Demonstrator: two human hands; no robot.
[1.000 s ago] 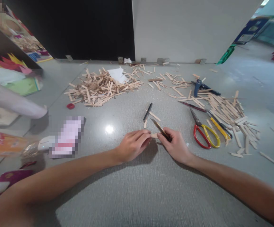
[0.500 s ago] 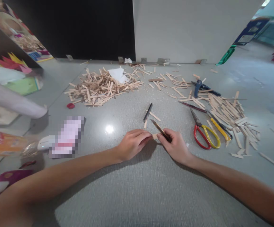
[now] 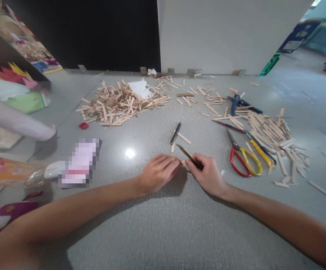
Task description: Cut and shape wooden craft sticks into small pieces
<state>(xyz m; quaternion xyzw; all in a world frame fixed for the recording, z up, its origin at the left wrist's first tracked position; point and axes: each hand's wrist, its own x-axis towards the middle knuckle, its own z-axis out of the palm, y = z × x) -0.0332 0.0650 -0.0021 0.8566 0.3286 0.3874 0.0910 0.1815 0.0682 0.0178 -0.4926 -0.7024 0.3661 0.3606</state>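
Observation:
My left hand point(image 3: 157, 171) lies knuckles-up on the grey floor, its fingers pressed together over a small wooden stick piece point(image 3: 183, 162) that peeks out at the fingertips. My right hand point(image 3: 208, 173) is closed round a slim dark cutter knife point(image 3: 189, 156), the blade end pointing up and left, right beside that stick piece. Just beyond the hands lie a black pen point(image 3: 175, 133) and a loose stick point(image 3: 184, 138).
A big heap of wooden sticks point(image 3: 117, 103) lies at the back left, another pile point(image 3: 272, 137) at the right. Red-and-yellow scissors point(image 3: 240, 157), yellow-handled pliers point(image 3: 261, 150) and a blue tool point(image 3: 236, 102) lie to the right. Packets, a white mouse point(image 3: 54, 169) and papers crowd the left edge.
The cutter in my right hand has tipped lower and slid slightly left across the stick piece. My left hand has barely shifted.

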